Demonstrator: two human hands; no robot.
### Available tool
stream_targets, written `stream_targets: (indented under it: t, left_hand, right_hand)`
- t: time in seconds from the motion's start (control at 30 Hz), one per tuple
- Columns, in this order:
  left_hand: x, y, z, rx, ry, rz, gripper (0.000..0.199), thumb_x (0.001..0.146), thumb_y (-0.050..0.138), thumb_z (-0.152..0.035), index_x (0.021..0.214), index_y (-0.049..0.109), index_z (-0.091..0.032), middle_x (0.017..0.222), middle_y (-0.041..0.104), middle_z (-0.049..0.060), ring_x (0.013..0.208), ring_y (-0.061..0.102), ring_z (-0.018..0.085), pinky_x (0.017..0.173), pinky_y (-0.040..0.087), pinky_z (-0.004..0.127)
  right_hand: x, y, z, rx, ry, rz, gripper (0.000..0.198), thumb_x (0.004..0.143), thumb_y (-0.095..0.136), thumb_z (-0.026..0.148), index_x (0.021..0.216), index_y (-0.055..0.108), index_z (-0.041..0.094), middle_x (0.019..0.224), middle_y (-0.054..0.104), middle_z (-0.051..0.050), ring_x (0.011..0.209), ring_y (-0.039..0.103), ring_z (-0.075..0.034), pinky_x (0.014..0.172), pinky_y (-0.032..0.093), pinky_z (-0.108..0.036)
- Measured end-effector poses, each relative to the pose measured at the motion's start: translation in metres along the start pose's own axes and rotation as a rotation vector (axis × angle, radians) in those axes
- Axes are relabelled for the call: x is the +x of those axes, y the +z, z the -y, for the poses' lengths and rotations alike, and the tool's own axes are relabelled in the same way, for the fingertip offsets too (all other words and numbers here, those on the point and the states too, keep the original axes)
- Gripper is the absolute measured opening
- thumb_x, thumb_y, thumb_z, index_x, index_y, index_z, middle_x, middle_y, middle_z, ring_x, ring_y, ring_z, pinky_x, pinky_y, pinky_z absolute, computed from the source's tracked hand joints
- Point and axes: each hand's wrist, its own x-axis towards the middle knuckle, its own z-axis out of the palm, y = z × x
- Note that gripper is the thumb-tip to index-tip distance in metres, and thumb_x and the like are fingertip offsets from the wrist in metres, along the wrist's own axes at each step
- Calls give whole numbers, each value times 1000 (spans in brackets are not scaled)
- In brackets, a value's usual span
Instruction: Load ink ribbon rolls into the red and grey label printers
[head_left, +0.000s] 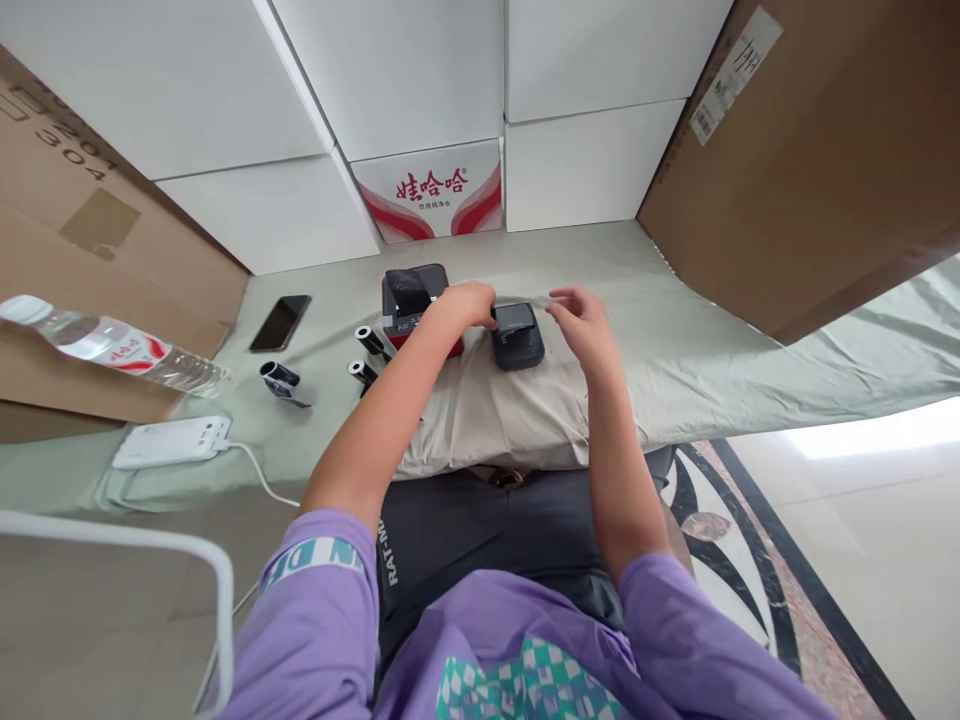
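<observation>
A small black box-shaped device, with a glossy panel on top, rests on the cloth in front of me. My left hand reaches in from its left, fingers curled and the fingertips against its upper left edge. To the device's right, my right hand hovers with thumb and fingers apart, holding nothing. Left of these, partly behind my left forearm, stands a larger black and red device. Two narrow black rolls with white cores, an upper roll and a lower roll, lie beside my left forearm.
Farther left are a loose, partly unwound black roll, a phone, a white power bank with a cable and a water bottle. White boxes line the back. A brown carton stands on the right.
</observation>
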Motion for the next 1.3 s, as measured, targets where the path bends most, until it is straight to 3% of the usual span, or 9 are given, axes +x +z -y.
stream_targets:
  t: [0.07,0.13,0.3,0.5,0.63,0.87,1.0,1.13,1.3]
  left_hand:
    - [9,-8,1,-22,3,82,46,86,74,-37,130,75,-22,118,79,13,107,73,29,92,54,34]
    - [17,-16,0,-76,4,186,49,84,76,-33,132,74,-22,109,81,12,104,75,28,93,53,34]
    - [30,-20,-2,-266,10,346,53,85,74,-29,137,69,-19,113,81,12,95,78,26,88,54,32]
    - [36,-15,-15,-227,-86,334,45,79,82,-26,123,76,-19,92,82,9,100,76,30,95,51,36]
    - [32,-17,-26,-163,-124,334,46,82,78,-21,127,74,-18,82,81,7,101,75,30,101,50,38]
    - [7,-8,-20,-261,-73,190,51,86,76,-23,136,68,-20,100,83,9,95,78,25,97,53,32]
    - [-3,2,-17,-306,-57,131,42,93,68,-22,135,68,-15,97,82,11,96,78,24,92,54,29]
    - [-1,8,-19,-416,-103,167,42,93,68,-22,135,65,-13,101,82,15,93,79,25,78,58,28]
    - [5,12,-16,-534,-101,192,50,93,72,-29,140,61,-13,107,81,16,91,80,25,75,60,27]
  right_hand:
    - [26,5,-2,-62,-3,55,30,74,65,26,104,69,24,98,72,-5,91,63,-21,90,53,-40]
    - [44,14,-10,20,79,130,39,68,68,21,107,69,24,110,72,-7,107,64,-24,103,50,-45]
    - [52,28,-37,347,254,369,57,60,67,18,116,67,29,129,71,-5,122,63,-25,115,46,-47]
    - [49,29,-45,361,252,409,68,59,64,15,125,66,29,143,64,-5,134,58,-27,118,44,-46]
    - [49,29,-45,335,232,405,73,60,64,14,132,63,30,144,63,-5,134,58,-26,117,46,-43]
    - [43,33,-58,377,202,332,70,62,68,20,130,62,32,144,63,-3,140,54,-24,123,39,-44]
    - [44,35,-64,428,194,301,66,59,70,20,124,64,30,143,64,-5,145,51,-24,125,37,-41]
    - [44,34,-61,436,218,289,61,60,68,20,121,65,29,141,66,-5,144,51,-24,124,39,-41]
    - [44,33,-57,446,241,285,61,59,66,20,119,64,30,139,67,-4,142,53,-24,123,41,-44]
